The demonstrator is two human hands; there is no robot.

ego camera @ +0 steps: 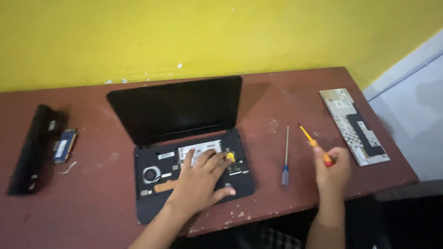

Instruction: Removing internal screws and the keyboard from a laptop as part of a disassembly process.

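Biggest risk I see: the left hand (199, 177) lies flat, fingers spread, right on the exposed board of the open laptop (189, 182) at lower centre, so pressing could crack something. The right hand (333, 171), centre right, is fisted around a yellow screwdriver (315, 145).

The tabletop (277, 97) is matt reddish-brown wood, scuffed and chipped pale at its front edge. The laptop (184, 138) has a dull black plastic shell and a dark glossy screen. One screwdriver (285, 159) shows a bare metal shaft; the yellow screwdriver (314, 144) looks plastic. The wall (184, 32) is matt yellow paint, flaking.
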